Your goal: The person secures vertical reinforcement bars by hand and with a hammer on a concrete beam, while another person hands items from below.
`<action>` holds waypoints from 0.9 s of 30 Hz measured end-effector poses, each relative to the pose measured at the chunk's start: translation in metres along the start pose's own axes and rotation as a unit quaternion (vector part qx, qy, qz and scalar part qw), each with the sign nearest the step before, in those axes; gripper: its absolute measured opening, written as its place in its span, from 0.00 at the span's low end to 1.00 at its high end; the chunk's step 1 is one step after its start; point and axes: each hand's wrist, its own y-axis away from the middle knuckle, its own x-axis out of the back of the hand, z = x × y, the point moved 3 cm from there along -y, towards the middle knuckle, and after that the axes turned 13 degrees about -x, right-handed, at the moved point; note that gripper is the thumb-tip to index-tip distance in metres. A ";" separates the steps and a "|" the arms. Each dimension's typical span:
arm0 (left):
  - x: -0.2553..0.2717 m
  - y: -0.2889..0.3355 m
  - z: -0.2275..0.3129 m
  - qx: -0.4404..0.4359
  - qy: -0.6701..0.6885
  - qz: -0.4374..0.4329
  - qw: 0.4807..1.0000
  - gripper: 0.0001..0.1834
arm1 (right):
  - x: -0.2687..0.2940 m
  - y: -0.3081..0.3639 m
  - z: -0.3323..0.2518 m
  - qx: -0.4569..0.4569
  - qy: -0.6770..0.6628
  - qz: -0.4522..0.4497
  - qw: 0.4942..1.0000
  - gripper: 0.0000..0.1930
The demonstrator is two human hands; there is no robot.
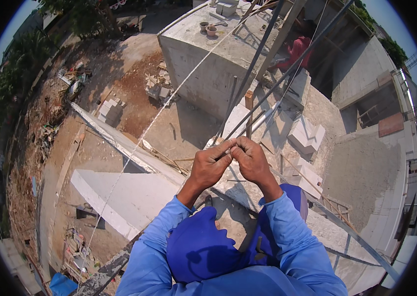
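Note:
My left hand [209, 166] and my right hand [252, 162] meet in front of me, fingertips pinched together on a thin pale strand [228, 151]. Most of the strand is hidden by the fingers, and I cannot tell where it leads. Both forearms wear light blue sleeves. My knees in dark blue trousers [196, 249] are bent below the hands, on top of a grey concrete wall [238, 190]. A taut white string line [145, 132] runs from the lower left to the upper right, left of my hands and apart from them.
Dark steel bars [250, 74] rise just beyond my hands. White blocks [307, 134] lie stacked to the right. A concrete slab [218, 44] with small pots stands ahead. A person in red [294, 52] works behind it. Bare earth with rubble [119, 98] lies far below, left.

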 end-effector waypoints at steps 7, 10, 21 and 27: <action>0.011 0.018 -0.010 0.071 0.086 0.094 0.989 0.08 | -0.002 -0.001 0.008 -0.056 -0.113 -0.068 0.990 0.09; 0.009 0.018 -0.017 0.053 0.044 0.061 0.996 0.08 | -0.002 0.000 0.004 -0.055 -0.135 -0.092 0.985 0.09; 0.010 -0.008 0.011 -0.156 -0.108 0.042 0.981 0.07 | 0.007 0.001 -0.019 -0.083 -0.196 -0.183 0.960 0.13; 0.008 -0.010 0.027 -0.235 -0.106 0.069 0.964 0.09 | 0.010 0.000 -0.023 -0.089 -0.207 -0.194 0.955 0.10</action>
